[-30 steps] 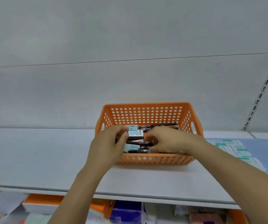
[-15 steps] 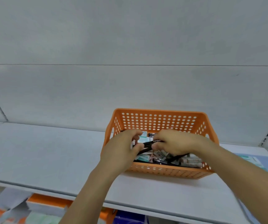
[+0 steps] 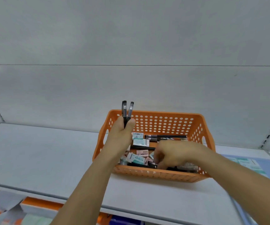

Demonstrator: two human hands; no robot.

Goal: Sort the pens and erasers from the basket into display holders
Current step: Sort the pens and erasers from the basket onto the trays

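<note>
An orange perforated basket [image 3: 163, 122] stands on a white shelf [image 3: 41, 156]. It holds several black pens [image 3: 165, 136] and small boxed erasers [image 3: 140, 142] in white, teal and pink. My left hand [image 3: 121, 137] is raised over the basket's left end, shut on two black pens [image 3: 127, 112] that point upward. My right hand [image 3: 175, 154] is down inside the basket near its front wall, fingers curled among pens and erasers; whether it grips one is hidden and blurred.
A blue sheet with teal-and-white packets [image 3: 248, 164] lies on the shelf to the right of the basket. Below the shelf edge are orange, white and blue packages [image 3: 38, 207]. A white back panel [image 3: 131, 46] rises behind the basket.
My left hand has lifted out of the basket with two pens held upright. My right hand has let go of them and dropped to the basket's front right.
</note>
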